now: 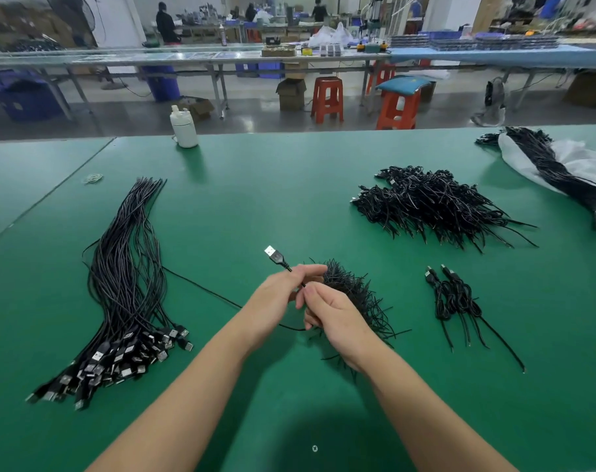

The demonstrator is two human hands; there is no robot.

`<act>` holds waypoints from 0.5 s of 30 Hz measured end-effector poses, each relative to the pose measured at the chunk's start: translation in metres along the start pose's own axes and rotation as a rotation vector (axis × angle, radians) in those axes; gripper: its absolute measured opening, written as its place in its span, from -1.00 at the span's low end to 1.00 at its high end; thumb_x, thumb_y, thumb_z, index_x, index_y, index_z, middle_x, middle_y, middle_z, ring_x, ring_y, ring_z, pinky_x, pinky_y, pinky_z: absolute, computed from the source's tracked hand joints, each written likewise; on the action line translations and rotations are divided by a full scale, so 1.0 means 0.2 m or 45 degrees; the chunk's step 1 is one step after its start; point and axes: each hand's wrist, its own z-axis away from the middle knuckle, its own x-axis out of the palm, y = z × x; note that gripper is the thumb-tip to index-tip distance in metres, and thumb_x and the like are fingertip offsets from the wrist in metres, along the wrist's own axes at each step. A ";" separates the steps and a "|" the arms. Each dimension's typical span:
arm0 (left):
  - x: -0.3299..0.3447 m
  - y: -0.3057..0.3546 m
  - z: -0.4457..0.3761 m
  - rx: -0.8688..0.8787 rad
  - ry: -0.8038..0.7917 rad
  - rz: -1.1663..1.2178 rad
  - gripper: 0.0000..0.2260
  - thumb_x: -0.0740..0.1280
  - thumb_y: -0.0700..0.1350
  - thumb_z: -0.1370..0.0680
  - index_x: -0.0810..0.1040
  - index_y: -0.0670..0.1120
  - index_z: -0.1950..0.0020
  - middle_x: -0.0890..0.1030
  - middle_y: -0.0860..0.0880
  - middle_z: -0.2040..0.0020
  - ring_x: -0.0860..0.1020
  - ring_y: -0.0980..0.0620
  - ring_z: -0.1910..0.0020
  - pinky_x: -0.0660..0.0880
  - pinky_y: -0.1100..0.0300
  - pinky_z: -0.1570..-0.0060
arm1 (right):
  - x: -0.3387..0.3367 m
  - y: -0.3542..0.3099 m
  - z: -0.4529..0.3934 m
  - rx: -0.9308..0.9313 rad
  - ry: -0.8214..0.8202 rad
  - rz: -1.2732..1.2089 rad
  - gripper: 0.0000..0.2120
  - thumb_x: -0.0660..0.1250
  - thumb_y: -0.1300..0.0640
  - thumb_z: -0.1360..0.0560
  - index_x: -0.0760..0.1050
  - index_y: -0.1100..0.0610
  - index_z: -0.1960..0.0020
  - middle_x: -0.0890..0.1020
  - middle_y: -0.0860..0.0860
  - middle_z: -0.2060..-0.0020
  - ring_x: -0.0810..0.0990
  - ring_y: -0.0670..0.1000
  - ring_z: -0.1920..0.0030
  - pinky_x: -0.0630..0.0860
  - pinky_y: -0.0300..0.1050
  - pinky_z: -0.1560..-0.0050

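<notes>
While the left grip (277,296) pinched a thin black cable (283,264) just behind its boxy silver plug (270,250), the right grip (335,321) curled round the cord lower down, mid-frame above the smooth green counter (255,199) and a bristly heap of ties (361,298).

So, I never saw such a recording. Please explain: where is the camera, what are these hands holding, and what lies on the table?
No machine: a person works with bare hands. The picture comes from a camera worn on the head, looking forward and down. The left hand and right hand both hold one black USB cable in their fingers, its plug pointing away. On the green table lie a bundle of straight cables at left, a pile of short ties under the hands, a heap of coiled cables at right, and a few coiled ones nearer. A white bottle stands far back.
</notes>
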 end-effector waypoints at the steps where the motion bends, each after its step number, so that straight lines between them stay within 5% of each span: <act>1: 0.00 0.00 0.00 0.011 0.012 0.013 -0.61 0.04 0.05 -0.65 0.63 0.06 -0.24 0.65 0.09 -0.19 0.54 0.16 -0.28 0.38 0.15 -0.34 | 0.01 0.00 0.00 -0.001 -0.007 -0.003 -0.68 0.12 0.15 -0.69 0.49 0.11 0.19 0.31 0.03 0.43 0.32 -0.02 0.36 0.38 -0.07 0.18; 8: 0.01 0.02 -0.04 0.088 0.181 0.369 -0.58 -0.06 -0.12 -0.72 0.56 -0.25 -0.21 0.66 -0.18 -0.17 0.59 -0.07 -0.25 0.41 0.02 -0.37 | 0.07 0.05 0.01 0.116 -0.129 -0.213 -0.65 0.09 0.10 -0.70 0.45 0.14 0.22 0.24 -0.10 0.49 0.22 -0.07 0.43 0.32 -0.21 0.32; 10: -0.02 0.06 -0.07 0.111 0.240 0.691 -0.56 -0.05 -0.08 -0.71 0.54 -0.30 -0.19 0.64 -0.26 -0.16 0.59 -0.18 -0.23 0.49 -0.03 -0.30 | 0.08 0.08 0.01 0.203 -0.165 -0.306 -0.64 0.12 0.05 -0.69 0.43 0.12 0.24 0.21 -0.08 0.48 0.19 -0.05 0.44 0.32 -0.19 0.32; 13: -0.17 0.15 -0.07 0.103 0.130 1.160 -0.55 0.04 -0.01 -0.67 0.64 -0.25 -0.07 0.69 -0.24 -0.03 0.70 -0.13 0.04 0.65 0.07 0.15 | 0.07 0.15 0.02 0.344 -0.156 -0.423 -0.64 0.15 0.01 -0.68 0.40 0.06 0.28 0.16 -0.04 0.43 0.15 -0.05 0.42 0.32 -0.21 0.33; 15: -0.27 0.20 -0.02 -0.004 -0.198 1.237 -0.61 0.15 0.00 -0.62 0.68 -0.23 0.00 0.71 -0.20 0.15 0.66 -0.06 0.39 0.56 0.22 0.43 | 0.04 0.19 0.03 0.448 -0.096 -0.612 -0.65 0.19 -0.01 -0.65 0.41 0.07 0.28 0.15 -0.03 0.41 0.13 -0.05 0.41 0.28 -0.22 0.37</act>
